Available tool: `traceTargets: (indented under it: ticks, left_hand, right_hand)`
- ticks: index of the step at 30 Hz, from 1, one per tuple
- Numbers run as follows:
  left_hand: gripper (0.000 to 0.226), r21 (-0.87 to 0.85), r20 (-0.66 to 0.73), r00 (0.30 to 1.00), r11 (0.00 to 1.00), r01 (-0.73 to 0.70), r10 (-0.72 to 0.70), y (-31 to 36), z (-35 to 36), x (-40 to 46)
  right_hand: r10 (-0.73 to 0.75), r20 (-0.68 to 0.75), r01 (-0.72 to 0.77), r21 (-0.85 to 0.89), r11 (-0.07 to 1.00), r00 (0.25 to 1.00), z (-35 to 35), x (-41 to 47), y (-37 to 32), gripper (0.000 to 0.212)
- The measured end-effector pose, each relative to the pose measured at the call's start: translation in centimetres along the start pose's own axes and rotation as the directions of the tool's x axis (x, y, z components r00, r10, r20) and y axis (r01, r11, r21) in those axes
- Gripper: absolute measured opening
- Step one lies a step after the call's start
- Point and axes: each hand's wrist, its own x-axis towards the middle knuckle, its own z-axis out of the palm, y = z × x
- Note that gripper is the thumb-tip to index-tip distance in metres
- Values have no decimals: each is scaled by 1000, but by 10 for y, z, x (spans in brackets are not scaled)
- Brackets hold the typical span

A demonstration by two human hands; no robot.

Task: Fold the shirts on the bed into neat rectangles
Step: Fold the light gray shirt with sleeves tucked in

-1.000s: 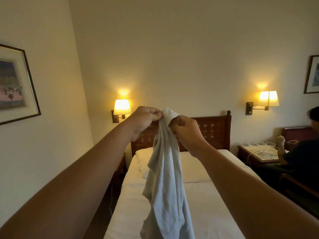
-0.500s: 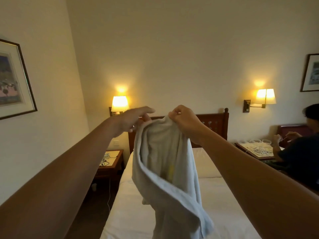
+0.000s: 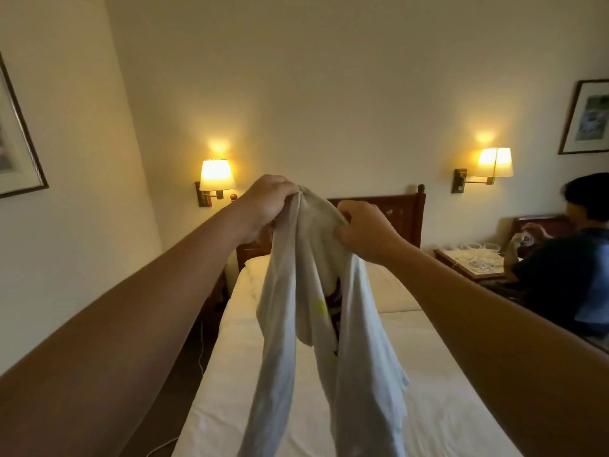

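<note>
Head view, single frame. I see both arms stretched out in front, raised above the bed (image 3: 428,407). Left hand (image 3: 263,206): fingers curled down over a bunched top edge of the shirt (image 3: 296,324), gripping it. Right hand (image 3: 365,230): also curled, pinching the fabric at a point just beside and slightly lower than the left. The two hands are near each other, with a short ridge of cloth stretched between them. The shirt is pale, whitish-grey, and hangs in the air from both grips in long loose folds, its lower part running out of the bottom of the frame in front of the mattress; I cannot tell whether the hem touches the sheet. Between the hanging folds I note a glimpse of a printed patch, yellow and dark, partly hidden inside. The bed has white sheets, a white pillow (image 3: 389,291) at the far end and a dark wooden headboard (image 3: 395,212) behind it. Two lit wall lamps: one to the left (image 3: 216,175), one to the right (image 3: 495,162). Framed pictures hang on the left wall (image 3: 16,143) and the right wall (image 3: 588,117). At the right edge a second person (image 3: 566,268) in a dark top sits by a bedside table (image 3: 471,262) carrying glassware and white cables.
</note>
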Motion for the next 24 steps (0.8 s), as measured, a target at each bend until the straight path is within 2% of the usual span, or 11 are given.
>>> traceTargets:
  ticks: [2, 4, 7, 10, 15, 18, 20, 22, 23, 24]
  left_hand:
    - [28, 42, -33, 999, 999, -4, 6, -1, 3, 0]
    - [28, 61, -52, 999, 998, 3, 0, -3, 1, 0]
    - [29, 144, -54, 998, 989, -11, 19, -7, -4, 1]
    - [30, 296, -38, 996, 953, -64, 78, -11, -5, -1]
    - [23, 424, -82, 979, 896, -135, 186, -17, -15, -1]
    - [31, 525, -35, 980, 838, -149, 196, -27, -26, -1]
    - [48, 656, 40, 987, 741, -146, 159, -34, -32, -8]
    - [59, 838, 108, 989, 525, -145, 102, -41, -36, -18]
    - [56, 898, 128, 989, 415, -145, 70, -45, -37, -22]
    - [49, 923, 147, 989, 355, -149, 33, -50, -39, -25]
  right_hand:
    - [66, 62, -64, -33, 997, 996, 11, -15, 16, 12]
    - [140, 192, -125, -85, 988, 971, 26, -33, 34, 15]
    - [235, 307, -217, -92, 972, 922, 47, -56, 65, 7]
    - [257, 334, -251, -61, 966, 907, 51, -65, 89, 5]
    - [246, 360, -248, -42, 968, 900, 52, -81, 132, 9]
    - [258, 292, -275, 18, 961, 921, 49, -89, 148, 19]
    - [264, 199, -284, 80, 956, 944, 41, -86, 155, 25]
    - [261, 72, -269, 142, 953, 963, 33, -82, 163, 25]
    - [262, 34, -264, 148, 953, 965, 30, -80, 168, 22]
    - [258, 24, -259, 136, 956, 966, 28, -78, 173, 19]
